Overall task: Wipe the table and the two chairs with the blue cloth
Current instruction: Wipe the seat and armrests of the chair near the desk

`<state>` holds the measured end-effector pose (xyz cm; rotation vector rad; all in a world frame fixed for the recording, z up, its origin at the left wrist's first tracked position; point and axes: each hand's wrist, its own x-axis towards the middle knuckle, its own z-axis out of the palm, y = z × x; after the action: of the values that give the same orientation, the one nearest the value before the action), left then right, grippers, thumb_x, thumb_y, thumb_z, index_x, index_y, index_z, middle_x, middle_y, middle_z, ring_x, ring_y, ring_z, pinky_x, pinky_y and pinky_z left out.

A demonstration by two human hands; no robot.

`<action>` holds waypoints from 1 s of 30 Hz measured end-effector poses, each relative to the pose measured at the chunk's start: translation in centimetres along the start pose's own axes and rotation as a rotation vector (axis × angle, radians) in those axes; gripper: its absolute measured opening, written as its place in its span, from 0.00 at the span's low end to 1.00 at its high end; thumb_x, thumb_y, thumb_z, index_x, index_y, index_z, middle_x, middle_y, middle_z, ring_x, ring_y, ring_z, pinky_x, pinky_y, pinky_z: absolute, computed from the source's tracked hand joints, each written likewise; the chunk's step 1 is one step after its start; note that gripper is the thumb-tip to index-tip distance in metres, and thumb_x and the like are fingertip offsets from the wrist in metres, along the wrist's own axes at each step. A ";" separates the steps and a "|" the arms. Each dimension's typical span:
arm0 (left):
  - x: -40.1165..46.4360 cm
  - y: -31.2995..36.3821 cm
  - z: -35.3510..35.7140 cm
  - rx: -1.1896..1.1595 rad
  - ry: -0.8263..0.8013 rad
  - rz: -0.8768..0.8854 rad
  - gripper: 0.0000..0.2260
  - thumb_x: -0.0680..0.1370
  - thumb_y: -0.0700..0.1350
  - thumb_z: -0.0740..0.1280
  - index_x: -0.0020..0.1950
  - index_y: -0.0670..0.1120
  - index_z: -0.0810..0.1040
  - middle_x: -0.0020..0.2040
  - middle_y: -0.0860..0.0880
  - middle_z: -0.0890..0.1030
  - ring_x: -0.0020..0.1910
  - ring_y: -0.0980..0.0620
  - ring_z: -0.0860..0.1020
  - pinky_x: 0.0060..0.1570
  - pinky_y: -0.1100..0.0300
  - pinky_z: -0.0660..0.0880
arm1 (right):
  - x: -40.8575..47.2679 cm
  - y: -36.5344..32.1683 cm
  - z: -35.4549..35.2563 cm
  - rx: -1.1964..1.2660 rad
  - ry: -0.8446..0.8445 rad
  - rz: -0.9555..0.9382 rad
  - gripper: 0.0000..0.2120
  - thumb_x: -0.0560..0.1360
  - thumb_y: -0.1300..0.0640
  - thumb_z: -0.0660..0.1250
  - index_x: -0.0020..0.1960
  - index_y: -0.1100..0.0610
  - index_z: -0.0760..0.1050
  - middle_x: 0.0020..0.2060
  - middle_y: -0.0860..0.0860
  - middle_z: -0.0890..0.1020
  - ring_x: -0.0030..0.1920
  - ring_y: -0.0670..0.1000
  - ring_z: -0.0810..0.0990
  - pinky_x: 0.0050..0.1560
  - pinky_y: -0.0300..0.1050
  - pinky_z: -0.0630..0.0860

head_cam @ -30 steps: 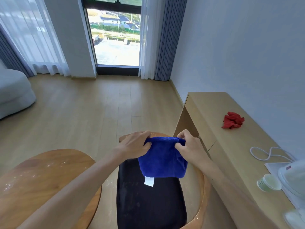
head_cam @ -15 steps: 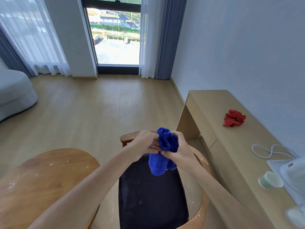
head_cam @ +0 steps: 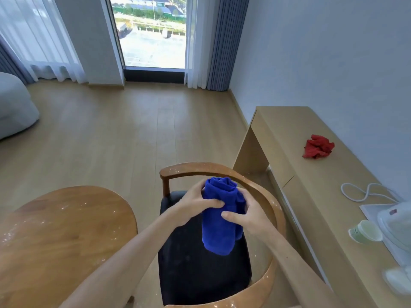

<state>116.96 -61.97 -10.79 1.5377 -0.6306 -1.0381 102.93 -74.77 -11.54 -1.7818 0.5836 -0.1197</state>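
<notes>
You had the blue cloth (head_cam: 219, 221) bunched into a thick roll and held upright above the black seat of the chair (head_cam: 200, 263), its long axis running top to bottom, rolled end up near the chair's curved wooden back rail, loose end hanging toward the seat without touching it, as far as the view showed. Your left hand (head_cam: 195, 203) was clamped on the roll from its left side, thumb across the front. Your right hand (head_cam: 246, 215) was wrapped round it from the right, fingers curled behind, thumb pressing the front just below the left thumb. Both hands gripped the same upper half of the cloth, touching or nearly so.

The round wooden surface (head_cam: 62, 236) sat to your left, its right edge just beside the chair, speckled with pale dust. The chair rail showed the same specks. So the cloth hung directly over the chair, with the surface off to the left hand's side. My read: the seat and rail were nearest, straight below, and the left hand was the closer one for the round surface. Only one chair was in view.
</notes>
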 end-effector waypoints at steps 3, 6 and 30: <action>1.4 -3.3 0.8 -0.056 0.080 -0.079 0.23 0.69 0.44 0.76 0.60 0.55 0.73 0.54 0.53 0.81 0.54 0.53 0.80 0.57 0.51 0.78 | 1.4 2.9 0.4 -0.079 -0.055 0.052 0.32 0.69 0.53 0.76 0.68 0.43 0.65 0.60 0.40 0.76 0.60 0.42 0.76 0.59 0.43 0.77; 3.5 -8.0 0.9 0.008 0.134 -0.184 0.21 0.70 0.49 0.75 0.60 0.55 0.72 0.54 0.53 0.80 0.53 0.55 0.80 0.56 0.54 0.78 | 4.1 6.8 1.2 -0.183 -0.084 0.134 0.28 0.73 0.58 0.73 0.66 0.43 0.65 0.56 0.37 0.76 0.56 0.40 0.77 0.62 0.44 0.75; 6.9 -42.5 -3.5 0.550 0.662 -0.727 0.20 0.80 0.45 0.59 0.72 0.48 0.63 0.72 0.52 0.61 0.72 0.53 0.59 0.68 0.56 0.63 | 18.6 40.6 15.1 -1.160 -0.044 0.030 0.37 0.72 0.34 0.56 0.74 0.54 0.64 0.69 0.63 0.67 0.64 0.67 0.69 0.55 0.64 0.71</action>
<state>117.20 -55.98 -53.59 2.5437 0.1614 -0.7959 111.61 -76.92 -57.79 -2.8742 0.7076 0.3543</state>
